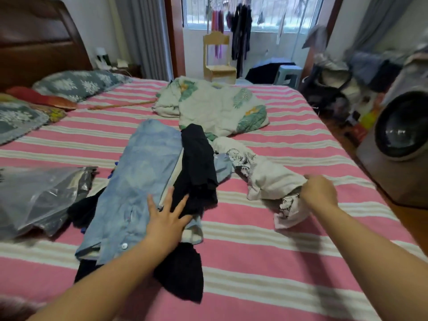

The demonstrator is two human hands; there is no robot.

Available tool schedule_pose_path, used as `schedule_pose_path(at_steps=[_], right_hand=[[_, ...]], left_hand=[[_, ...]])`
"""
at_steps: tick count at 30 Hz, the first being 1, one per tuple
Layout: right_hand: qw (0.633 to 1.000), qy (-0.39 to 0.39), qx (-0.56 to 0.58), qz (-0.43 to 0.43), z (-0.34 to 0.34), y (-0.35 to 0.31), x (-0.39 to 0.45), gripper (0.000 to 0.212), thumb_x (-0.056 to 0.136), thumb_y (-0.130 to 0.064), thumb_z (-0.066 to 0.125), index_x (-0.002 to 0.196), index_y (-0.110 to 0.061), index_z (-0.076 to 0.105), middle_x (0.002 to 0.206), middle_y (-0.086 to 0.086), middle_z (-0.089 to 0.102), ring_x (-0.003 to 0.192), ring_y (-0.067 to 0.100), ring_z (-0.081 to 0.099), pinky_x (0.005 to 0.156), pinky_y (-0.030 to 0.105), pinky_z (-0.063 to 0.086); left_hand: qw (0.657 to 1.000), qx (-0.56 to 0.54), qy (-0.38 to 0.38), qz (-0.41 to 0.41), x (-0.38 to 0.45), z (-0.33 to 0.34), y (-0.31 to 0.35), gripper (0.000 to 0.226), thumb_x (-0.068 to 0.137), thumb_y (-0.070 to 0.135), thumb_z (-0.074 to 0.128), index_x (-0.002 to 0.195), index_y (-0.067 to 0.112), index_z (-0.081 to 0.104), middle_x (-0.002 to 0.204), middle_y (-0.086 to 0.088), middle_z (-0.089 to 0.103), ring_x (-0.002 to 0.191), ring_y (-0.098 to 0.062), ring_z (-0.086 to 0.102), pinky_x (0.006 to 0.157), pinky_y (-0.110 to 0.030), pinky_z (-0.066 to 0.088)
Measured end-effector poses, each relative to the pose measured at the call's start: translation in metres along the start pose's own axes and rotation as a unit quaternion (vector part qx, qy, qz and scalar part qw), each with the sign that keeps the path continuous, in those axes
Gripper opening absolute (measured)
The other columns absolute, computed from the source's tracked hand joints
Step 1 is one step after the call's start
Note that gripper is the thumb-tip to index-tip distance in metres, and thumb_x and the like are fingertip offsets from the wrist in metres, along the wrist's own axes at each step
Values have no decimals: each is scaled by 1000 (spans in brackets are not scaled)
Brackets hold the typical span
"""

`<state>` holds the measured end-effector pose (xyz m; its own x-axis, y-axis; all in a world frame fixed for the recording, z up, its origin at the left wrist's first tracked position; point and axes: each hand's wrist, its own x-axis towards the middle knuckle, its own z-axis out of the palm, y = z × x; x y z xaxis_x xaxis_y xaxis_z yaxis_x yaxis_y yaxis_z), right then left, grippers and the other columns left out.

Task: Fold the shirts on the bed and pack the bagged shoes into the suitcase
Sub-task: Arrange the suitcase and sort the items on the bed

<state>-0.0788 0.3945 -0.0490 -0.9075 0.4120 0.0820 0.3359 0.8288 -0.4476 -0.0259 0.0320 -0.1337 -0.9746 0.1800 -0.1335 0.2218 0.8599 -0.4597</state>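
Nothing readable anywhere, honestly. The white shirt (266, 174) on the right of the bed had black cartoon-style drawings printed on it, but any lettering there was too blurry to make out. No labels, brands or numbers showed elsewhere.

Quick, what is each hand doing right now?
Left hand: open, fingers spread, resting flat on the pile of clothes.
Right hand: gripping the white printed shirt.
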Motion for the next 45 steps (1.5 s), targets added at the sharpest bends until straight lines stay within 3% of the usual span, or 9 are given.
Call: schedule_pose_path(at_steps=[7,12,15,19,22,26,32,39,45], right_hand=[[990,78,-83,-79,-61,4,-13,58,79,1,48,132,-20,62,132,19,62,117,44,57,86,44,48],[974,-123,-192,-4,-24,21,-23,41,85,-11,54,125,-16,62,122,12,65,110,34,61,87,37,53],[960,-217,-174,-23,13,12,-20,45,94,-29,56,138,-18,52,138,9,58,123,31,56,98,34,48],[958,-221,-164,-83,55,-11,-1,55,92,-50,56,140,-23,45,141,17,52,128,37,48,101,39,44],[952,-228,-168,-119,80,-24,22,86,84,-67,58,153,-38,18,160,20,15,144,46,20,110,59,33],[929,-236,-218,-186,112,-20,62,79,93,-64,45,156,-47,-1,166,0,-19,152,42,-7,116,64,21],[946,-141,-227,-184,129,-5,89,57,102,-47,39,154,-41,15,165,8,9,138,38,33,105,49,43],[946,-164,-166,-224,78,41,15,96,85,-71,52,158,-39,0,166,-1,-10,151,31,2,117,52,28],[988,-111,87,-65,4,66,-47,57,80,3,54,125,-31,62,97,1,72,86,28,66,67,35,52]], left_hand=[[976,-36,-99,-193,6,54,-139,44,106,32,36,149,43,39,169,5,7,153,-41,-15,107,-73,30],[961,-7,-193,-196,10,9,-102,50,99,29,41,149,29,47,158,-8,36,145,-51,25,105,-75,27],[989,22,-114,-89,22,-32,-56,35,93,28,51,123,23,69,119,-1,69,108,-32,65,90,-50,46],[993,16,105,44,68,-36,-21,47,98,33,43,145,26,46,148,-12,44,140,-39,35,109,-61,28],[991,76,99,53,120,-23,-28,60,104,46,33,159,42,9,170,-8,0,152,-48,-10,108,-79,-9],[986,159,41,-17,184,6,-68,61,108,44,27,159,42,-5,169,-3,-19,148,-48,-27,103,-85,-5],[982,126,-53,-130,265,-9,-92,55,105,43,30,159,39,23,170,-6,-11,149,-49,-21,106,-82,-2],[945,-326,39,1,146,-43,56,62,93,35,51,153,31,34,168,-12,7,154,-35,5,123,-56,10],[852,-515,-44,86,45,-74,158,111,80,49,72,161,34,-3,169,-8,5,154,-30,7,126,-45,14]])
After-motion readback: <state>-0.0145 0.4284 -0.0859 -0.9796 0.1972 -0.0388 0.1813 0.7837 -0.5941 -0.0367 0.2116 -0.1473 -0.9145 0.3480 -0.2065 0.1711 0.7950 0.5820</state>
